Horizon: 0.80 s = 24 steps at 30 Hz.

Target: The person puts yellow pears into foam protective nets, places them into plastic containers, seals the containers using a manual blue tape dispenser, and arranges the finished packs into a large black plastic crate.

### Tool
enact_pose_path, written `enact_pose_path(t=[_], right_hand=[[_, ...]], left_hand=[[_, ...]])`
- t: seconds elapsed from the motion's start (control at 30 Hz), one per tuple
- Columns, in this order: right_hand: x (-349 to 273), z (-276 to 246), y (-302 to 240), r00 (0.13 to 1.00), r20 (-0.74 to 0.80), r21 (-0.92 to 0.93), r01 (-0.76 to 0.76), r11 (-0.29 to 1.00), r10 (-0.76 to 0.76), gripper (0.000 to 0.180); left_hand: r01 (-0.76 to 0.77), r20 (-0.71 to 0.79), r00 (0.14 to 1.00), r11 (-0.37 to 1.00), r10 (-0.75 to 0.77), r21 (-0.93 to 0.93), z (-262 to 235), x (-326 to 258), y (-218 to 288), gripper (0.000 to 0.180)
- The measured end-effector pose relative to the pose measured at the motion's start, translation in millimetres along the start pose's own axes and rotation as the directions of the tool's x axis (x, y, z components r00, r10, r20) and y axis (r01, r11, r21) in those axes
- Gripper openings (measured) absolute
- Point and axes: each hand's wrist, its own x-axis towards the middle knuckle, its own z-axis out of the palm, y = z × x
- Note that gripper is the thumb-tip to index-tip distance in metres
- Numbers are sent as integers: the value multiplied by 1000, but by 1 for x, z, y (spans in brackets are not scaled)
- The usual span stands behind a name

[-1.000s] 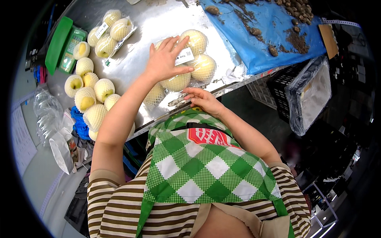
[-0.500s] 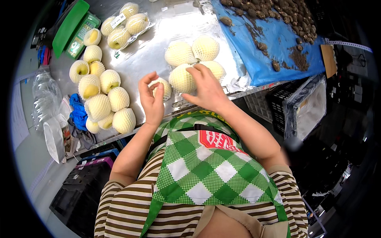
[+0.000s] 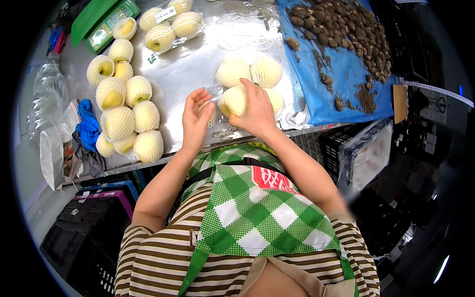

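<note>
R hand [image 3: 257, 108] was on it, just above ctr of frame: thumb low, fingers over the top, pinching the front fruit [image 3: 231, 101], pale yellow in a white foam net, at the near-L corner of a tight group of four; back-L fruit [image 3: 232, 72] & back-R fruit [image 3: 266, 72] sat just behind, near-R fruit [image 3: 276, 100] showed partly past the R fingers

L hand [image 3: 194, 121], also approx ctr, was half spread, fingers curved up, thumb held apart; a spare fruit [image 3: 212, 117] peeked out beside that thumb, mostly hidden, couldn't tell if touched or not

All that on a shiny metal table [image 3: 180, 74]! Over on L side of frame, a run of loose fruit [image 3: 118, 123], netted too, w/ a crumpled blue wad [image 3: 87, 127] next to it; upper L, a clear bagged pack [image 3: 174, 27] w/ a white label, plus a green box [image 3: 103, 30] in the corner

Upper R, a blue sheet [image 3: 320, 106] w/ muddy brown tubers [image 3: 341, 32] heaped on it, & below, R of ctr, a film-lined crate [image 3: 366, 154]
</note>
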Motion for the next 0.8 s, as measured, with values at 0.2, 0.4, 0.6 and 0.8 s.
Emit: enact_pose_path(t=[0.2,0.4,0.6,0.8], right_hand=[[-27,-13,9,965,-143,390,258,884,-218,99],[-31,-30,23,947,-143,310,319,895,-288,93],[-32,-27,75,977,-154,-77,136,988,-146,64],[-32,-17,85,989,-140,-33,47,998,-52,66]], left_hand=[[562,347,820,752,-455,-344,11,10,41,56],[197,362,915,980,-179,-12,16,21,23,63],[-433,432,884,665,180,609,33,26,21,67],[-455,432,884,544,180,705,43,22,-1,65]])
